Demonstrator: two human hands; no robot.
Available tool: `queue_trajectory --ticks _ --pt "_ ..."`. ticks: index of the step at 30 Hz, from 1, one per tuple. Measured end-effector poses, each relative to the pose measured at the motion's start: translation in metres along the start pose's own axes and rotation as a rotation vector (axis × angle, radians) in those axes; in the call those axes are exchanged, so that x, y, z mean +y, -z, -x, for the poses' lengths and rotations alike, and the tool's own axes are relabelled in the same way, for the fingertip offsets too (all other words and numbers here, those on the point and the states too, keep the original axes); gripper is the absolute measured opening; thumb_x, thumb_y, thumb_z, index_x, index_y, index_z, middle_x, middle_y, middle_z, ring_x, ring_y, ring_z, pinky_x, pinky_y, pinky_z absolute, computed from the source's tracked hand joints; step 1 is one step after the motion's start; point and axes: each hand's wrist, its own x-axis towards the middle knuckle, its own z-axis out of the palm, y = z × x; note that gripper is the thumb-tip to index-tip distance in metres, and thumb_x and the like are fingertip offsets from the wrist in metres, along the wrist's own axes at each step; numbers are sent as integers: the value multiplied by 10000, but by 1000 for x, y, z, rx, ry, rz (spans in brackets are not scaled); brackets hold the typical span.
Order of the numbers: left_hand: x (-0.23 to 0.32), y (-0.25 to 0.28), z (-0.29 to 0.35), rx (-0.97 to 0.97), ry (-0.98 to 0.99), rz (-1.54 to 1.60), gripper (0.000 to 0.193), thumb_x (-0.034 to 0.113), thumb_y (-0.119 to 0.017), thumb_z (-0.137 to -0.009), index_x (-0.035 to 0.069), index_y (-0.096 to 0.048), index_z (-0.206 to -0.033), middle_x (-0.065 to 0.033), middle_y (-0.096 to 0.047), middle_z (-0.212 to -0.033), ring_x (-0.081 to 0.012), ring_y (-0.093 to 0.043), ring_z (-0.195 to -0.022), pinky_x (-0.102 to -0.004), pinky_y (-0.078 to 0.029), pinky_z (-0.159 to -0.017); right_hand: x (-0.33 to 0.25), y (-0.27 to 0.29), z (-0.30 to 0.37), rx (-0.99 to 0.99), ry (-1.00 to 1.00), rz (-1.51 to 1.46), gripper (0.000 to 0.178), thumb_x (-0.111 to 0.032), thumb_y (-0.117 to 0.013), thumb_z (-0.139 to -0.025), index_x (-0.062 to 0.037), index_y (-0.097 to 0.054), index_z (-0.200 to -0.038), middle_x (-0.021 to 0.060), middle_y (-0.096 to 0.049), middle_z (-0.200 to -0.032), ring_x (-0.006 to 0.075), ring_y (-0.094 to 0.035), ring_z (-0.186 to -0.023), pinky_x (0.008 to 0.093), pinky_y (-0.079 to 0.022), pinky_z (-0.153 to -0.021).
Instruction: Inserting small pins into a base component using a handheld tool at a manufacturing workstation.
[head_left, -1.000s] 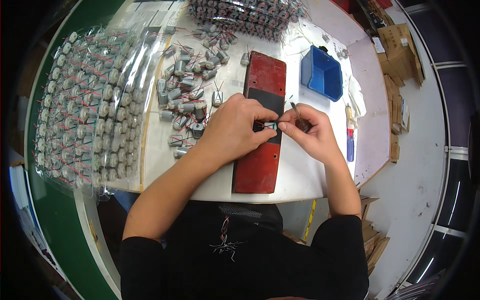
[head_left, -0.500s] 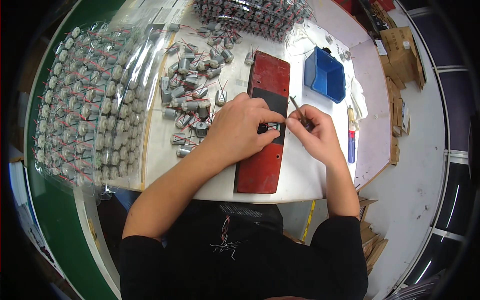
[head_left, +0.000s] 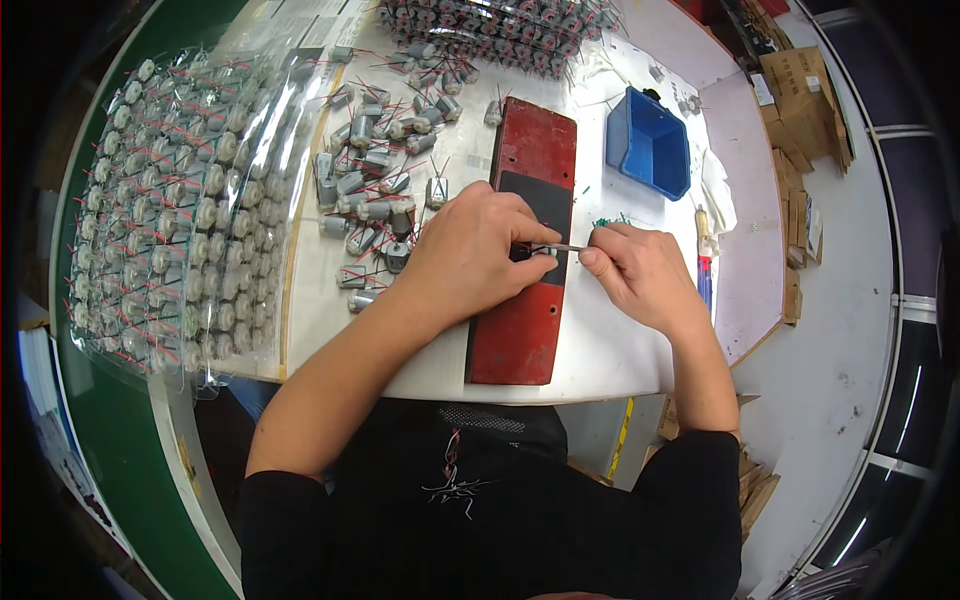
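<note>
My left hand (head_left: 480, 245) is closed in a pinch around a small motor (head_left: 520, 252), mostly hidden by the fingers. It rests over the dark middle pad (head_left: 535, 200) of a long red block (head_left: 515, 340). In my right hand (head_left: 640, 270), closed thumb against fingers, is a slim metal tool (head_left: 570, 248). Its shaft points left and its tip meets the motor between my left fingertips; the tool's grip end is hidden in the palm. Loose grey motors (head_left: 372, 160) with red wires lie in a heap left of the block.
Stacked clear plastic trays (head_left: 170, 220) full of motors stand at the left, with more motors (head_left: 500, 35) at the back. A blue bin (head_left: 650, 150) sits at the right, near a screwdriver (head_left: 704, 280) and white cloth (head_left: 717, 195). Small green bits (head_left: 612, 221) lie by my right hand.
The tool in my right hand has swung from pointing up and away to lying level, its tip now at the motor. My right hand has turned over it. My left hand stays nearly still.
</note>
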Motion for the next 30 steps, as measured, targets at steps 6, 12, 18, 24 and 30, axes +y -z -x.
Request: queue_trajectory --ticks 6,12,18,24,30 --pt "1 -2 0 18 10 8 232 195 -808 -794 121 -828 -1013 -57 -727 -932 -255 -613 -883 -373 -523 -814 -5 -6 -9 -42 -46 143 472 -404 -557 -1034 -47 -640 -736 153 -606 -646 385 -599 -602 453 -468 -578" --pt "1 -1 -1 1 15 4 213 196 -781 -797 124 -830 -992 -53 -731 -942 -269 -618 -892 -389 -536 -818 1 -17 -13 -34 -42 171 573 -472 -520 -1045 -63 -676 -675 161 -606 -562 383 -632 -560 473 -503 -545" --pt "-1 -2 -2 10 2 4 195 216 -747 -793 151 -838 -953 -36 -737 -941 -282 -627 -889 -412 -561 -808 5 -20 -15 -70 -6 147 601 -476 -481 -1059 -60 -695 -682 183 -607 -560 401 -628 -563 500 -515 -566" --pt "0 -2 -1 15 -14 5 192 227 -754 -792 151 -838 -947 -30 -737 -946 -276 -628 -889 -415 -560 -797 3 -20 -14 -144 -46 124 624 -461 -444 -1075 -48 -694 -681 205 -603 -567 420 -624 -583 514 -519 -594" --pt "-3 0 0 -3 -49 -9 199 241 -767 -789 144 -837 -948 -27 -730 -936 -266 -629 -891 -410 -554 -805 8 -20 -15 -203 -31 -57 636 -441 -429 -1083 -35 -692 -670 217 -599 -571 433 -622 -606 520 -521 -621"
